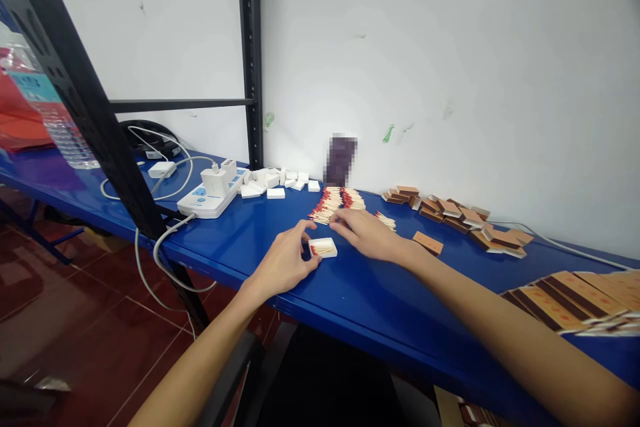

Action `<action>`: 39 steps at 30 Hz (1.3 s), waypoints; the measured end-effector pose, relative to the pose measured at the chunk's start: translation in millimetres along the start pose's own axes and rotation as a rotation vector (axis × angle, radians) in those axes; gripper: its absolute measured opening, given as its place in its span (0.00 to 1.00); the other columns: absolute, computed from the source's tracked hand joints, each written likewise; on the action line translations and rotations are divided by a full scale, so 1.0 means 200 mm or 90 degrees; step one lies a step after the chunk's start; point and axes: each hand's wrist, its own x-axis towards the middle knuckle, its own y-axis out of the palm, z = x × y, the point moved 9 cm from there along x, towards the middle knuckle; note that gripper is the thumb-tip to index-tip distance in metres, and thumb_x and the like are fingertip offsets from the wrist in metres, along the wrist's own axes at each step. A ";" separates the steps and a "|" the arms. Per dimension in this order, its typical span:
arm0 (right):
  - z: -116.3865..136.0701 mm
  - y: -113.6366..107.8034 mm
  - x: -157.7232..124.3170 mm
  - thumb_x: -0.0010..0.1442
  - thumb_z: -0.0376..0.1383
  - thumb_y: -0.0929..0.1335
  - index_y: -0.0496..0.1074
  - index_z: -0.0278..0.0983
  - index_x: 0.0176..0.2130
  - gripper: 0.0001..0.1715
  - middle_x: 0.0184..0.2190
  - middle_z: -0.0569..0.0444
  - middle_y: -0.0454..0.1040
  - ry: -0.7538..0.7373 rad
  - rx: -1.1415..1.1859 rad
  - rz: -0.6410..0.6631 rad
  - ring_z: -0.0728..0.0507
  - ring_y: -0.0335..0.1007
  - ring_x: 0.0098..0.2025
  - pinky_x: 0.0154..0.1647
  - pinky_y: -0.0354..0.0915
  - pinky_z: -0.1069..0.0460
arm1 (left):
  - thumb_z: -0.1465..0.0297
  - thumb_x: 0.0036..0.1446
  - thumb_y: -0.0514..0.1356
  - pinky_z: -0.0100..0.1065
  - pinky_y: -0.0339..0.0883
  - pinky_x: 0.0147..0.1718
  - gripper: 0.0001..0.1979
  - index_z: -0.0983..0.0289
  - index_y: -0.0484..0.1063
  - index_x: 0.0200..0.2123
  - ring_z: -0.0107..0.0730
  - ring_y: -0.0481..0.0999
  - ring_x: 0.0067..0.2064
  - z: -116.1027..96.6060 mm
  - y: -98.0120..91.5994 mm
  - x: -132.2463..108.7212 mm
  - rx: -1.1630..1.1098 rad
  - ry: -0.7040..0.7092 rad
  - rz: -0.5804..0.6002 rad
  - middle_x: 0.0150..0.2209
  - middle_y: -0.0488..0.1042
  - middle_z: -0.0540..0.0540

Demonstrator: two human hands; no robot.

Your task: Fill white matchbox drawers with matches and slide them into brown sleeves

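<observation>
My left hand (289,259) curves around a small white matchbox tray (327,247) on the blue table, thumb at its near side and fingers at its far left. A few red-tipped matches (319,250) lie in the tray. My right hand (367,232) is just beyond the tray, at the near edge of the loose matches. Its thumb and fingertips come together; what is between them, if anything, is too small to make out. Two heaps of matches, a left heap (329,203) and a right heap (353,199), lie behind it. A smaller bunch (386,221) sits to the right.
White trays (260,181) are piled at the back left, beside a power strip (213,200) with cables. Brown matchbox sleeves (455,213) lie at the back right, more sleeves (575,297) at the near right. One box (428,243) lies apart. A black shelf post (80,93) stands left.
</observation>
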 end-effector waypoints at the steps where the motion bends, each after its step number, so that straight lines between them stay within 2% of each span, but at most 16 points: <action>1: -0.03 0.01 0.03 0.68 0.37 0.60 0.69 0.37 0.37 0.12 0.35 0.50 0.75 0.020 -0.029 -0.009 0.44 0.69 0.36 0.34 0.57 0.52 | 0.70 0.53 0.62 0.35 0.66 0.35 0.23 0.60 0.63 0.52 0.33 0.73 0.33 0.00 0.00 0.00 -0.002 0.000 0.003 0.37 0.74 0.50; 5: -0.10 0.09 0.12 0.68 0.37 0.61 0.69 0.37 0.38 0.10 0.40 0.48 0.76 0.054 -0.099 0.007 0.42 0.71 0.41 0.33 0.57 0.52 | 0.69 0.53 0.62 0.34 0.66 0.35 0.22 0.59 0.64 0.52 0.33 0.73 0.35 0.01 0.01 0.00 -0.006 -0.004 0.014 0.37 0.74 0.50; 10: -0.10 0.15 0.16 0.69 0.37 0.59 0.69 0.36 0.38 0.12 0.40 0.45 0.76 0.063 -0.111 0.012 0.40 0.71 0.41 0.33 0.56 0.51 | 0.69 0.53 0.63 0.33 0.66 0.34 0.23 0.59 0.64 0.52 0.31 0.72 0.33 0.01 0.01 0.00 -0.008 0.000 0.011 0.36 0.73 0.49; 14: -0.08 0.11 0.11 0.68 0.35 0.60 0.69 0.37 0.38 0.10 0.39 0.46 0.76 0.052 -0.107 0.022 0.42 0.71 0.39 0.33 0.56 0.52 | 0.68 0.53 0.62 0.33 0.66 0.34 0.24 0.59 0.63 0.54 0.32 0.71 0.33 0.02 0.01 0.00 -0.008 -0.006 0.006 0.37 0.74 0.50; 20: 0.05 0.03 -0.01 0.67 0.37 0.61 0.69 0.38 0.35 0.11 0.31 0.54 0.75 -0.058 0.011 0.073 0.46 0.68 0.32 0.31 0.57 0.53 | 0.68 0.53 0.63 0.34 0.67 0.34 0.27 0.60 0.61 0.56 0.31 0.72 0.31 0.02 -0.01 0.01 -0.002 -0.013 -0.008 0.37 0.74 0.50; 22: 0.04 0.03 -0.01 0.67 0.36 0.61 0.69 0.38 0.36 0.10 0.33 0.52 0.76 -0.050 -0.007 0.060 0.45 0.69 0.34 0.33 0.57 0.52 | 0.68 0.53 0.63 0.34 0.67 0.35 0.27 0.60 0.61 0.56 0.31 0.72 0.31 0.02 -0.01 0.01 0.000 -0.006 -0.007 0.37 0.74 0.50; 26: -0.06 0.07 0.07 0.67 0.34 0.61 0.69 0.37 0.41 0.09 0.40 0.47 0.76 0.036 -0.075 0.012 0.41 0.71 0.42 0.35 0.57 0.51 | 0.69 0.53 0.62 0.33 0.66 0.35 0.27 0.59 0.61 0.56 0.31 0.71 0.32 0.02 0.00 0.00 0.003 -0.007 0.004 0.37 0.73 0.50; 33: -0.14 0.17 0.16 0.68 0.35 0.60 0.68 0.36 0.39 0.09 0.39 0.44 0.76 0.092 -0.086 0.009 0.39 0.72 0.42 0.34 0.56 0.51 | 0.68 0.53 0.63 0.33 0.66 0.36 0.27 0.58 0.61 0.56 0.31 0.71 0.34 0.02 0.00 0.00 0.009 -0.011 0.007 0.37 0.73 0.50; 36: -0.12 0.16 0.14 0.68 0.35 0.60 0.67 0.36 0.38 0.09 0.37 0.44 0.76 0.091 -0.087 0.022 0.40 0.71 0.40 0.33 0.56 0.51 | 0.67 0.53 0.63 0.34 0.66 0.37 0.27 0.59 0.61 0.56 0.32 0.71 0.35 0.03 0.00 0.00 0.005 -0.018 0.007 0.38 0.73 0.50; 39: -0.06 0.08 0.07 0.68 0.35 0.59 0.66 0.37 0.36 0.10 0.35 0.47 0.75 0.067 -0.070 0.030 0.42 0.70 0.37 0.33 0.56 0.52 | 0.67 0.53 0.63 0.35 0.66 0.39 0.27 0.59 0.62 0.56 0.32 0.71 0.36 0.04 0.00 0.01 0.000 -0.024 0.004 0.38 0.73 0.50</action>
